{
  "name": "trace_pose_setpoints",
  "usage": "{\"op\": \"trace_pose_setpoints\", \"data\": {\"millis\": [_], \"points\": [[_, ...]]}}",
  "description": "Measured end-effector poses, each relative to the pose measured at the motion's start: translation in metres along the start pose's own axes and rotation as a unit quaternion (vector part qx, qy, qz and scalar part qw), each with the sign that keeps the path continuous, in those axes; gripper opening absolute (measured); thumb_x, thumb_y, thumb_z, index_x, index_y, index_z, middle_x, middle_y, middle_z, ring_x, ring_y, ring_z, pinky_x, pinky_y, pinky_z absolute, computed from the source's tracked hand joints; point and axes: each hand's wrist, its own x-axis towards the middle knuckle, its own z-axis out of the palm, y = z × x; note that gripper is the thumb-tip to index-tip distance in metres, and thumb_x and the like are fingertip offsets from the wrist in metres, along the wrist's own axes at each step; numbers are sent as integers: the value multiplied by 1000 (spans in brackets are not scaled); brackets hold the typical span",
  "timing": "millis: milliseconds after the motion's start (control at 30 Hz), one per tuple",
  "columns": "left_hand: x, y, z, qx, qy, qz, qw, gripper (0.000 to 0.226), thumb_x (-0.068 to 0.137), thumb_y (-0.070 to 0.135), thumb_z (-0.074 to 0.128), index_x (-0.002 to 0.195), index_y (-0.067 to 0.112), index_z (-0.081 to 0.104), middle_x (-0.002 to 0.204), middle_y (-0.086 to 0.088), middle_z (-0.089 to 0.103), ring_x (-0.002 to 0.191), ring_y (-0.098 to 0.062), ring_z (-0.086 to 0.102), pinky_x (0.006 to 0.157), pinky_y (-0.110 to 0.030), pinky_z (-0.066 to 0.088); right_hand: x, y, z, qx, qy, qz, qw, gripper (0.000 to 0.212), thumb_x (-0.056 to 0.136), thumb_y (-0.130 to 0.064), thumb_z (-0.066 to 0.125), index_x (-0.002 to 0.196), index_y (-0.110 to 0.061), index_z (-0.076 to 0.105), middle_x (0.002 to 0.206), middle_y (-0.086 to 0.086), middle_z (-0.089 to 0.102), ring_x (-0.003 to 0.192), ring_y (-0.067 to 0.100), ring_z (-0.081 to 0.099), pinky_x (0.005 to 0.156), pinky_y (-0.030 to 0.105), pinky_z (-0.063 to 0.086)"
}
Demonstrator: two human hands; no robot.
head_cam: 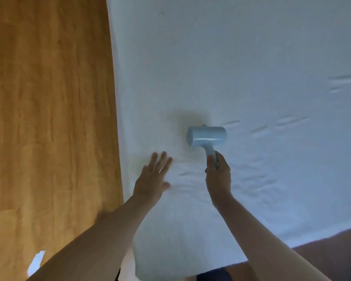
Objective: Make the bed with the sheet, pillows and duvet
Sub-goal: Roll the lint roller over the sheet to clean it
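Observation:
A white sheet (pixel 241 67) covers the bed and fills most of the view, with small wrinkles near the hands and at the right. My right hand (pixel 218 175) grips the handle of a light blue lint roller (pixel 207 136), whose drum lies on the sheet. My left hand (pixel 153 176) presses flat on the sheet with fingers spread, just left of the roller and near the bed's left edge. No pillow or duvet is in view.
An orange-brown fabric (pixel 49 118) hangs or lies along the left side of the bed. The bed's near edge (pixel 251 258) runs across the bottom right, with a dark floor below it. A small white patch (pixel 37 260) shows at the bottom left.

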Motion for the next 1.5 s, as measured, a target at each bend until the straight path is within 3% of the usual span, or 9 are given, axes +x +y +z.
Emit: {"op": "trace_pose_setpoints", "data": {"millis": [133,267,467,567,733,967,1133,1333,1500], "points": [[-26,-42,-24,-7,-72,71,995,76,98,21,57,159,25,10,165,7,-12,152,-17,-10,123,-45,13,-30,-21,65,49,59,51,996,21,99,-31,44,102,-22,63,71,-2,55,60,17,47,60,35,40],[-68,-111,-61,18,-163,42,985,70,102,19,48,159,25,7,166,8,-7,153,-22,-2,121,-49,15,-57,-55,125,112,123,135,977,26,101,-36,43,83,-22,57,71,6,48,59,20,42,58,36,35],[-64,-158,-117,31,-154,31,987,79,103,28,48,158,29,-8,163,12,-20,153,-22,-6,121,-47,19,-59,-111,163,166,168,183,954,29,101,-38,40,80,-24,55,71,6,49,64,22,42,62,36,35],[-21,-152,-152,95,-139,70,983,80,103,31,49,158,28,-8,164,9,-19,153,-24,-3,119,-46,25,-44,-125,162,192,174,188,947,27,98,-46,42,88,-24,54,72,0,51,64,20,43,60,34,37],[93,-139,-209,216,-102,152,959,92,100,28,54,153,32,-22,162,5,-27,153,-24,-4,119,-41,24,34,-130,123,218,259,208,918,52,77,-65,39,108,-32,64,77,-4,57,72,23,53,69,42,46],[270,-84,-271,358,-135,209,900,125,84,39,74,144,42,-35,154,2,-42,149,-37,-19,120,-57,13,196,-142,36,198,361,254,875,35,101,-34,43,124,-15,62,111,12,68,102,35,62,86,43,48],[329,-62,-273,407,-176,224,868,144,65,55,84,147,38,-33,153,-3,-44,143,-48,-26,115,-67,10,275,-163,17,271,350,302,844,40,105,-33,35,144,-29,44,107,3,60,99,29,61,89,39,50],[336,-63,-266,416,-185,234,859,150,60,57,85,146,35,-36,152,-8,-45,139,-54,-28,111,-74,8,240,-179,59,155,285,340,882,50,106,-26,31,155,-36,25,120,9,64,108,32,59,86,33,43],[331,-60,-270,428,-185,240,852,145,66,60,80,145,32,-38,153,-12,-43,140,-55,-25,112,-72,8,149,-202,149,184,293,389,854,51,106,-31,35,153,-49,27,84,5,60,76,24,58,64,35,39]]}}
